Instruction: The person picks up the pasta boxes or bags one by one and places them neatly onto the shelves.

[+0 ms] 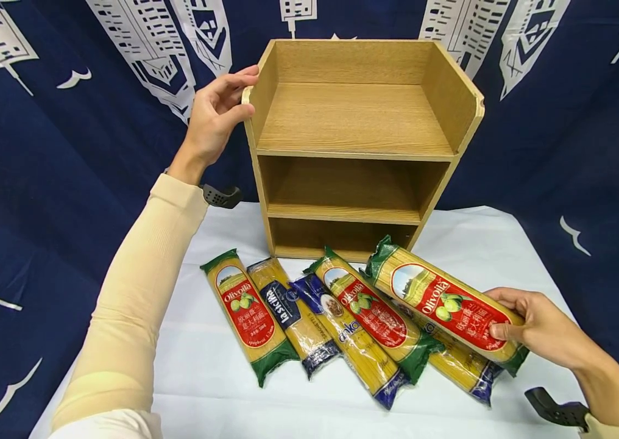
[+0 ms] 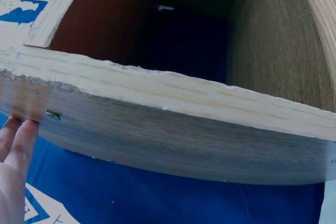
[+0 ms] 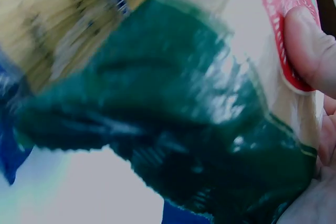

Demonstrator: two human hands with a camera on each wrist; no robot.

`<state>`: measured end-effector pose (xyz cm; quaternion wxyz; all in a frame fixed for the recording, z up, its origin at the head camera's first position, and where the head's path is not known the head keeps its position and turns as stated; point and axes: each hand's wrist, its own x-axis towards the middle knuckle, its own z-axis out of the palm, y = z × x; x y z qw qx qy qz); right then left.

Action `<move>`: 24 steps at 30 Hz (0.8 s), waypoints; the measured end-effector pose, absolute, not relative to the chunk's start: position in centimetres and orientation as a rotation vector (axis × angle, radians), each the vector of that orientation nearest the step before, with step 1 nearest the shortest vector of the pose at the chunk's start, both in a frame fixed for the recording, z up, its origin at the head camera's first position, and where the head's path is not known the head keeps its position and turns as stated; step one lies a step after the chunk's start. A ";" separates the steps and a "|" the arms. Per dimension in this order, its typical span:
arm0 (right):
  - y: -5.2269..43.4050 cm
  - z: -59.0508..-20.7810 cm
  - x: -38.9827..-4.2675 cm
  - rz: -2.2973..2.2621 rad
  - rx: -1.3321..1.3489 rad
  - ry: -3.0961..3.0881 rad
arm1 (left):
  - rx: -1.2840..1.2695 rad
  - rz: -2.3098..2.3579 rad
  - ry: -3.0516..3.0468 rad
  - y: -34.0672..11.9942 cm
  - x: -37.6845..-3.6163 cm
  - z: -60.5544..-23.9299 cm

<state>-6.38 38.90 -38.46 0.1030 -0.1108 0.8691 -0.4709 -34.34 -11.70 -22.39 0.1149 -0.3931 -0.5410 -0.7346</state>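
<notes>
Navy cloth printed with white buildings hangs behind a white-covered table carrying a wooden shelf unit with 3 open levels. Left hand rests on the unit's upper left edge, fingers fairly straight against the wood. Right hand grips an Olivolia spaghetti packet near its green end, lifted above 5 more packets lying side by side.

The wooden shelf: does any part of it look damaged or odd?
Yes. On the wooden shelf, the top edge of the left side panel is rough and chipped, with ragged pale bits, as the left wrist view shows. The left hand touches that panel. Otherwise, nothing stands out.
</notes>
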 end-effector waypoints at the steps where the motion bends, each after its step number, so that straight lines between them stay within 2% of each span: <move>1: 38.8 -38.2 -6.3 -1.414 -0.339 2.546 | -1.148 -2.153 -1.588 -11.7 -34.3 -22.4; 8: 37.4 -36.5 -5.4 -1.520 -0.415 2.553 | -1.141 -2.139 -1.606 -11.8 -34.4 -22.3; 14: 35.9 -35.5 -5.0 -1.596 -0.320 2.599 | -1.125 -2.147 -1.614 -11.8 -34.3 -22.4; 24: 34.2 -34.3 -5.8 -2.120 -0.398 2.151 | -1.128 -2.143 -1.614 -11.8 -34.2 -22.5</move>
